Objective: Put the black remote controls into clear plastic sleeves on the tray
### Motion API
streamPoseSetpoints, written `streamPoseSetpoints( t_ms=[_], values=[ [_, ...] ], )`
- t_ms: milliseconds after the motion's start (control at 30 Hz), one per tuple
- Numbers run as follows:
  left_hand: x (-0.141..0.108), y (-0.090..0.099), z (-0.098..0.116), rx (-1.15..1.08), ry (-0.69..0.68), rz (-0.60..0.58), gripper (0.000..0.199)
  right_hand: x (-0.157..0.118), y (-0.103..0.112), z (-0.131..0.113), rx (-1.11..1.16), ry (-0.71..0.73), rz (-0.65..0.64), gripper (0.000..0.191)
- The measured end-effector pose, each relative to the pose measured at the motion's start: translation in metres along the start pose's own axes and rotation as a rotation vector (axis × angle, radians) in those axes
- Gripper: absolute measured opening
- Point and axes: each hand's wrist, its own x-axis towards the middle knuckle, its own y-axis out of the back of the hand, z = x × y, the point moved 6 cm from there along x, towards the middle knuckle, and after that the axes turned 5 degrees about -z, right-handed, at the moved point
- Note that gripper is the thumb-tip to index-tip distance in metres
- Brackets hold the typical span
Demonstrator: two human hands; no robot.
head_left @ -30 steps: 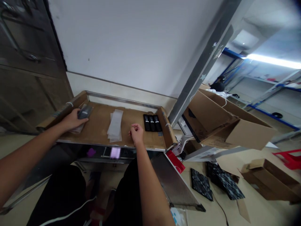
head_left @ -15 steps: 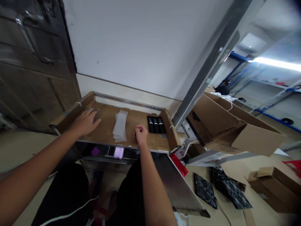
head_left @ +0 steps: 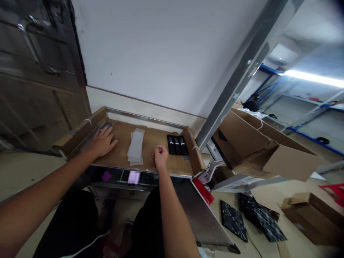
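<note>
My left hand (head_left: 102,142) lies palm down with spread fingers at the left end of a cardboard-lined tray (head_left: 153,134). Just past its fingertips a dark grey flat piece (head_left: 106,125) shows, partly covered by the hand. My right hand (head_left: 161,157) rests near the tray's front edge, fingers curled in, with nothing visible in them. Between the hands is a loose stack of translucent plastic sleeves (head_left: 136,146). Right of the right hand, three black oblong items (head_left: 177,145) with small white labels lie side by side.
A drawer below the tray holds a purple piece (head_left: 106,176). To the right are an open cardboard box (head_left: 249,139), a grey post (head_left: 239,82), patterned black packages (head_left: 233,220) and another box (head_left: 314,215) on the floor. Another person (head_left: 251,103) is far off.
My left hand has shifted slightly right and lower, uncovering more of the dark grey piece. My right hand stays curled in place. The view has tilted slightly.
</note>
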Motion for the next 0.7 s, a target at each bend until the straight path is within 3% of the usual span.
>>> streamPoseSetpoints(
  t_ms=[100, 200, 300, 500, 700],
  values=[
    [-0.005, -0.015, 0.036, -0.289, -0.166, 0.014, 0.052, -0.001, 0.009, -0.008, -0.225, 0.049, 0.183, 0.021],
    [-0.008, -0.033, 0.056, -0.458, -0.158, -0.036, 0.054, -0.004, 0.017, -0.021, -0.509, 0.115, 0.301, 0.033],
    [-0.011, -0.034, 0.063, -0.496, -0.17, -0.039, 0.05, -0.005, 0.026, -0.033, -0.808, 0.182, 0.385, 0.042],
    [-0.031, -0.011, 0.077, -0.535, -0.269, -0.067, 0.029, 0.006, 0.041, -0.028, -1.045, 0.116, 0.356, 0.044],
    [-0.041, -0.011, 0.09, -0.489, -0.352, -0.136, 0.027, 0.011, 0.037, -0.028, -1.104, 0.11, 0.356, 0.04]
  ],
)
